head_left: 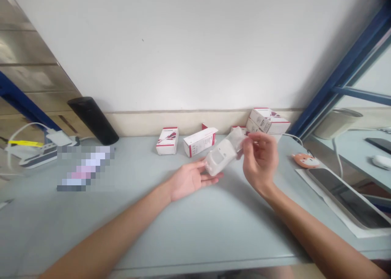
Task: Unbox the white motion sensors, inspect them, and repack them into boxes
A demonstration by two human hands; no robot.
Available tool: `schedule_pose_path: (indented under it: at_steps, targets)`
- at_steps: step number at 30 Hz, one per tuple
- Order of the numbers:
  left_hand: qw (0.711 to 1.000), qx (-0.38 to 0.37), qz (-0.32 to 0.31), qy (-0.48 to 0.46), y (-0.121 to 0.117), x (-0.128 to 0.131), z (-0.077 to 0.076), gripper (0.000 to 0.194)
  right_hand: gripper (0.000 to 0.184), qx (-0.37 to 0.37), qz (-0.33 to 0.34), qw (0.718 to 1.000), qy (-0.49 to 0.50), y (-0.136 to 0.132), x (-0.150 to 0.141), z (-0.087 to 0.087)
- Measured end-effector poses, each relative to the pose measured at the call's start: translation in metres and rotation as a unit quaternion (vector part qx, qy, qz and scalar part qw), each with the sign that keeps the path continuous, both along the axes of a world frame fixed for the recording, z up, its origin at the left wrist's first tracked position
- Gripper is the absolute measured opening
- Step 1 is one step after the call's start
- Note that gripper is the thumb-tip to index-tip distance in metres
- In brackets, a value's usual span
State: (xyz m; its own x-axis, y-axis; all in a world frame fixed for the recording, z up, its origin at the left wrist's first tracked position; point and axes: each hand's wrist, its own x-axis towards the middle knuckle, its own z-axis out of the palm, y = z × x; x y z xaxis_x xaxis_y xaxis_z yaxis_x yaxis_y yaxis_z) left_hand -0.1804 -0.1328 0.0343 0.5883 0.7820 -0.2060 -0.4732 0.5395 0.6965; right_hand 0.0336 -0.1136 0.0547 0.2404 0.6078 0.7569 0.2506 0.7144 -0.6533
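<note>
While plastic (237, 138) wraps it, the device (217, 157) lies in the left grip (192, 179).

white device (227, 146), panel (217, 156) perhaps pale grey; white box (167, 141), red-patterned.

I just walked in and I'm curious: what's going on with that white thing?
Someone is handling a white gadget in a see-through bag. Their left hand holds the gadget's near end, and their right hand pinches the bag's far end. Right now the gadget is inside the bag, over the desk. Beyond the left hand stand two white-and-red boxes: a left box and an open box with its flaps sticking out.
</note>
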Motion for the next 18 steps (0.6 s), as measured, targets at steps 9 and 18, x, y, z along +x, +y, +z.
schedule_pose_path:
  at_steps: [9, 18]
  targets:
    - [0.996, 0.049, 0.038, 0.062, -0.002, 0.0, 0.001, 0.04, 0.006, 0.068, -0.103, 0.988, 0.088, 0.013, 0.009, 0.011]
    - [0.995, 0.072, 0.029, 0.059, -0.005, -0.005, 0.0, 0.051, 0.016, 0.107, -0.191, 0.967, 0.13, 0.027, 0.027, 0.014]
